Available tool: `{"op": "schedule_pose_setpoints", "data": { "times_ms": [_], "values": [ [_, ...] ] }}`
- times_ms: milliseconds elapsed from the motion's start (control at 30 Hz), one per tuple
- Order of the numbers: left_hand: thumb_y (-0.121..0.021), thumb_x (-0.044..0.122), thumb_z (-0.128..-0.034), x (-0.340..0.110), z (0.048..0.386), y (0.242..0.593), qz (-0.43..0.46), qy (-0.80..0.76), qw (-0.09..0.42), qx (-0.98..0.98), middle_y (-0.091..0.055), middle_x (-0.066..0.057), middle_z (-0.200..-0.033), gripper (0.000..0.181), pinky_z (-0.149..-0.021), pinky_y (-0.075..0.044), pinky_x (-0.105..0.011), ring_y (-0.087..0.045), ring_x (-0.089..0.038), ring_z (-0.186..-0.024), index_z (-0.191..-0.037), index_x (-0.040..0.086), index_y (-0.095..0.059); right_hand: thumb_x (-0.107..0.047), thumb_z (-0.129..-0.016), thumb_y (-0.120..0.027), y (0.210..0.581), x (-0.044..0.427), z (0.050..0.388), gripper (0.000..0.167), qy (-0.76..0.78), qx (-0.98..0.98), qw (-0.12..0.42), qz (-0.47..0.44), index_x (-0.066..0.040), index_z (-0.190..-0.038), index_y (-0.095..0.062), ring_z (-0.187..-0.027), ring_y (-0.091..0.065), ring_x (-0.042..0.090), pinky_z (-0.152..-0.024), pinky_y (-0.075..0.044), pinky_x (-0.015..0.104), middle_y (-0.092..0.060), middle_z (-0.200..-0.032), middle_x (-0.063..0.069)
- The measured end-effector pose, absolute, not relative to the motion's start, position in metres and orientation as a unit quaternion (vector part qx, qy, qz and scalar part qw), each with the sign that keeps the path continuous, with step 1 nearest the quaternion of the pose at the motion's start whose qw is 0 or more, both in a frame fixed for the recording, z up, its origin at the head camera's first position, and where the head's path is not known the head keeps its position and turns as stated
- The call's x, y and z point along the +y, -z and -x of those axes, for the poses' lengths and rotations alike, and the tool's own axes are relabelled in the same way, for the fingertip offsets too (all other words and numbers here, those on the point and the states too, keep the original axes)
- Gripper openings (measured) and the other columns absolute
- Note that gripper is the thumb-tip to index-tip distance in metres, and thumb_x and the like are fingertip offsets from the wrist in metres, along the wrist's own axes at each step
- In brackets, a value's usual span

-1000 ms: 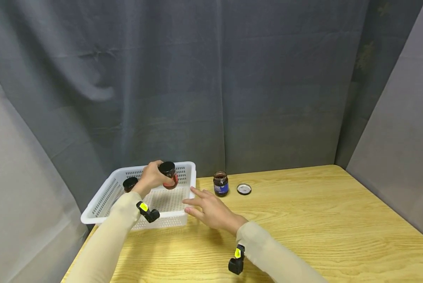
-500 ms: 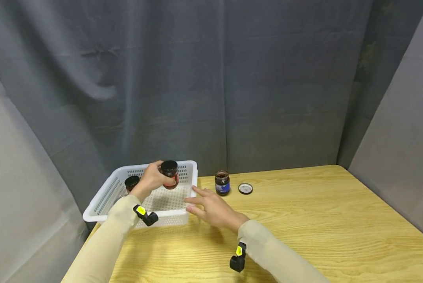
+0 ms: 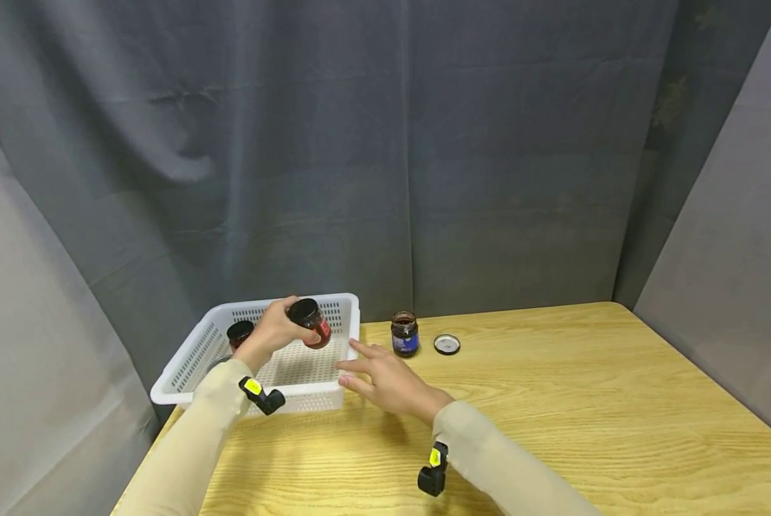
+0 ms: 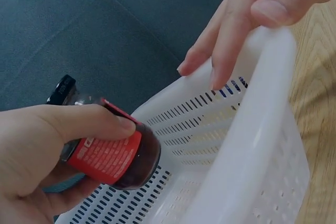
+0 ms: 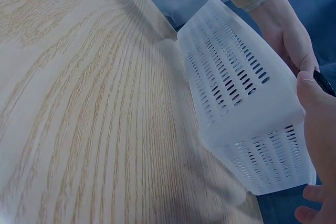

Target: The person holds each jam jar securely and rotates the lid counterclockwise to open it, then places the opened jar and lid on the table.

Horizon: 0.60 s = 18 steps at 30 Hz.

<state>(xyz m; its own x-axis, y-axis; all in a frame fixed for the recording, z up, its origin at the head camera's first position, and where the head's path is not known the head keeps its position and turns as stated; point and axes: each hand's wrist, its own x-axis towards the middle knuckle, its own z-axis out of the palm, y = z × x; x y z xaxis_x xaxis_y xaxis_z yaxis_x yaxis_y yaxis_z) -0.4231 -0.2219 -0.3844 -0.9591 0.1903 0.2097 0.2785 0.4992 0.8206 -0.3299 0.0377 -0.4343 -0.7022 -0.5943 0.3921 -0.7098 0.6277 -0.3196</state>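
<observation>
My left hand [image 3: 274,331] grips a glass jar [image 4: 113,153] with a red label and a black lid. The jar is tilted and hangs over the inside of the white plastic basket [image 4: 239,166]. My right hand [image 3: 388,380] rests its spread, fairly straight fingers on the basket's right rim, and in the left wrist view its fingertips [image 4: 223,69] lie over that rim. Another black-lidded jar [image 3: 240,332] stands in the left part of the basket, partly hidden behind my left wrist.
Right of the basket, an open dark jar [image 3: 405,334] with a blue label stands on the wooden table [image 3: 553,401]. A lid [image 3: 446,345] lies inside up beside it. A grey curtain [image 3: 501,158] hangs behind the table's back edge.
The jar in my left hand goes from tilted to nearly upright and back to tilted, its lid leaning left. My right hand stays at the basket's rim.
</observation>
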Motion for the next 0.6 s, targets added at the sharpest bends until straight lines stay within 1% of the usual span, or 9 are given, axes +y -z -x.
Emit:
{"op": "schedule_pose_setpoints", "data": {
  "times_ms": [67,133,267,300,367,433,500,600],
  "values": [
    [-0.094,0.006,-0.0636,-0.222,0.422,0.385,0.133,0.483,0.042,-0.864,-0.071,-0.012,-0.11,0.072,-0.092,-0.051,-0.045,-0.065,-0.029,-0.099,-0.128,0.002,-0.063,-0.05,-0.108,-0.049,0.434,0.038,0.33,0.047,-0.231,-0.892,0.127,-0.367,-0.022,-0.141,-0.067,-0.141,-0.043,0.042,-0.115,-0.033,0.056,-0.035,-0.162,0.015],
    [-0.094,0.007,-0.0647,-0.223,0.421,0.385,0.125,0.49,0.037,-0.862,-0.07,-0.014,-0.116,0.083,-0.097,-0.049,-0.047,-0.064,-0.03,-0.105,-0.138,0.0,-0.057,-0.049,-0.108,-0.049,0.435,0.038,0.33,0.046,-0.233,-0.891,0.129,-0.368,-0.022,-0.141,-0.067,-0.141,-0.044,0.042,-0.115,-0.034,0.057,-0.035,-0.162,0.015],
    [-0.093,0.006,-0.0659,-0.224,0.419,0.384,0.118,0.515,0.033,-0.849,-0.069,-0.016,-0.119,0.09,-0.101,-0.046,-0.049,-0.063,-0.032,-0.11,-0.145,0.001,-0.051,-0.048,-0.108,-0.05,0.434,0.037,0.33,0.045,-0.232,-0.891,0.129,-0.368,-0.022,-0.141,-0.067,-0.141,-0.044,0.041,-0.115,-0.033,0.056,-0.035,-0.162,0.015],
    [-0.093,0.005,-0.0658,-0.224,0.419,0.384,0.12,0.52,0.033,-0.845,-0.069,-0.015,-0.119,0.089,-0.101,-0.046,-0.049,-0.062,-0.031,-0.11,-0.145,0.002,-0.052,-0.048,-0.108,-0.05,0.433,0.037,0.33,0.045,-0.232,-0.891,0.129,-0.368,-0.022,-0.141,-0.067,-0.141,-0.044,0.041,-0.115,-0.034,0.056,-0.035,-0.162,0.015],
    [-0.092,0.004,-0.0653,-0.224,0.418,0.383,0.127,0.524,0.037,-0.842,-0.07,-0.013,-0.114,0.079,-0.097,-0.047,-0.048,-0.062,-0.031,-0.107,-0.137,0.006,-0.058,-0.048,-0.108,-0.05,0.433,0.037,0.33,0.045,-0.231,-0.891,0.13,-0.369,-0.023,-0.14,-0.067,-0.141,-0.044,0.041,-0.115,-0.034,0.056,-0.035,-0.162,0.016],
    [-0.092,0.005,-0.0652,-0.223,0.416,0.382,0.132,0.523,0.041,-0.841,-0.07,-0.012,-0.113,0.074,-0.094,-0.047,-0.047,-0.061,-0.03,-0.107,-0.132,0.008,-0.062,-0.049,-0.108,-0.05,0.432,0.038,0.33,0.044,-0.229,-0.892,0.13,-0.367,-0.024,-0.141,-0.067,-0.141,-0.044,0.04,-0.115,-0.034,0.056,-0.035,-0.162,0.016],
    [-0.093,0.006,-0.065,-0.221,0.413,0.381,0.133,0.522,0.047,-0.842,-0.068,-0.012,-0.114,0.071,-0.092,-0.048,-0.046,-0.06,-0.03,-0.107,-0.13,0.01,-0.064,-0.049,-0.108,-0.051,0.432,0.038,0.33,0.044,-0.229,-0.892,0.129,-0.367,-0.024,-0.14,-0.067,-0.141,-0.044,0.04,-0.115,-0.034,0.055,-0.036,-0.162,0.016],
    [-0.093,0.007,-0.0658,-0.216,0.408,0.379,0.137,0.521,0.052,-0.841,-0.066,-0.012,-0.117,0.072,-0.091,-0.048,-0.045,-0.058,-0.03,-0.107,-0.132,0.01,-0.065,-0.048,-0.108,-0.052,0.431,0.039,0.33,0.044,-0.229,-0.892,0.129,-0.367,-0.023,-0.141,-0.067,-0.141,-0.043,0.04,-0.116,-0.033,0.054,-0.035,-0.162,0.016]
  ]
}}
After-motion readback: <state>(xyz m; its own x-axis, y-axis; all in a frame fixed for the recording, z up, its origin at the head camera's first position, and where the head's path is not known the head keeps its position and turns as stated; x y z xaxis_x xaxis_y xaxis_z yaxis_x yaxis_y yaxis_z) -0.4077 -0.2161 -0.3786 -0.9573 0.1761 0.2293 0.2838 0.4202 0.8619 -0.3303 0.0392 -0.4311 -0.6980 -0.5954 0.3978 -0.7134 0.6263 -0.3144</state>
